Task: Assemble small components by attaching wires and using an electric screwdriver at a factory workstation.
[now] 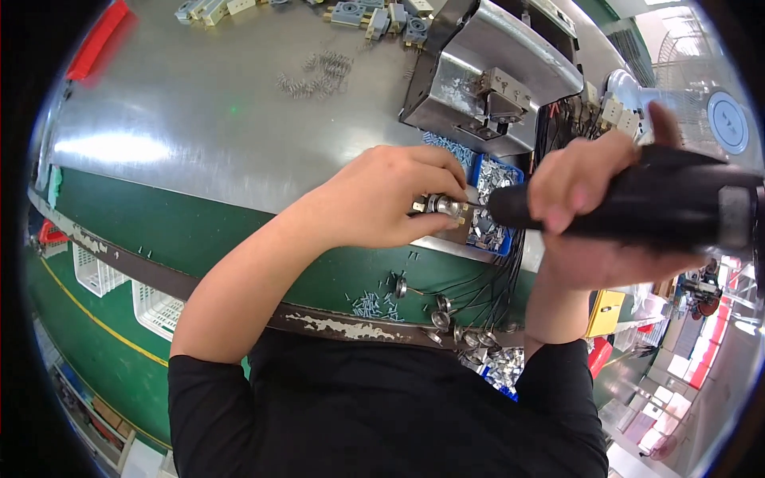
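Note:
My left hand (390,195) is closed around a small round metal part with brass-coloured terminals (443,206), held between thumb and fingers above the bench. In my right hand (578,179) is a black electric screwdriver (669,205), lying nearly level and slightly blurred. Its thin bit points left at the metal part; whether the tip touches it I cannot tell. Just behind the bit stands a blue tray (508,169) of small metal pieces. Several blue-silver screws (449,148) lie beside that tray.
A bent metal fixture (498,60) stands at the back right. Loose springs (319,74) and grey plug housings (382,17) lie farther back. Near the front edge are loose screws (371,306) and round metal parts on black cables (441,319). White crates (155,309) stand at lower left.

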The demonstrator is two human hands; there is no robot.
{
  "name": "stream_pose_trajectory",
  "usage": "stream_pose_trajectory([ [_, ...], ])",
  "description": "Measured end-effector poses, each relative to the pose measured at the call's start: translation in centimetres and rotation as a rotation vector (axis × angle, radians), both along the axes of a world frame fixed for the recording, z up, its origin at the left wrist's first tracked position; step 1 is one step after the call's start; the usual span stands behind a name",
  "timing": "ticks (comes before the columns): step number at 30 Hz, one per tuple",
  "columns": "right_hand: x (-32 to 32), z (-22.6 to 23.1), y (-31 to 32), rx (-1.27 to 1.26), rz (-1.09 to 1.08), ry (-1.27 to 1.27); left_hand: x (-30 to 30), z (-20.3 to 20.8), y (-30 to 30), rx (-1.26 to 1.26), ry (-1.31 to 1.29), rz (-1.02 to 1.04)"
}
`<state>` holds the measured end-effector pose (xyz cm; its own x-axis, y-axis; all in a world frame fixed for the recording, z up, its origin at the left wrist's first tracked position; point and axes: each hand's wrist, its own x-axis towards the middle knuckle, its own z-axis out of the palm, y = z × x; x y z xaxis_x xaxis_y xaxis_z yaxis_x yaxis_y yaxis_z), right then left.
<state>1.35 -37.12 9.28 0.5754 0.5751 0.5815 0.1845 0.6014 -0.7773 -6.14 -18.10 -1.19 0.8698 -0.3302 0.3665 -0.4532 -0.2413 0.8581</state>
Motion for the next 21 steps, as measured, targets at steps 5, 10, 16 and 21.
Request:
stream_pose_trajectory([
  [5,4.8,1.0,0.2,0.112,-0.197,-0.021,0.1,0.1,-0.2,0.009,-0.03,-0.009],
  [10,6.5,1.5,1.0,-0.102,-0.56,-0.005,0.0,0.2,-0.2,0.008,0.036,-0.01],
  [16,6.5,1.6,2.8,-0.166,-0.726,-0.005,0.2,0.4,-0.1,0.01,0.044,-0.003],
  [21,7.3,1.2,2.5,-0.097,-0.607,0.006,0.3,0.2,0.0,-0.001,0.027,-0.004],
])
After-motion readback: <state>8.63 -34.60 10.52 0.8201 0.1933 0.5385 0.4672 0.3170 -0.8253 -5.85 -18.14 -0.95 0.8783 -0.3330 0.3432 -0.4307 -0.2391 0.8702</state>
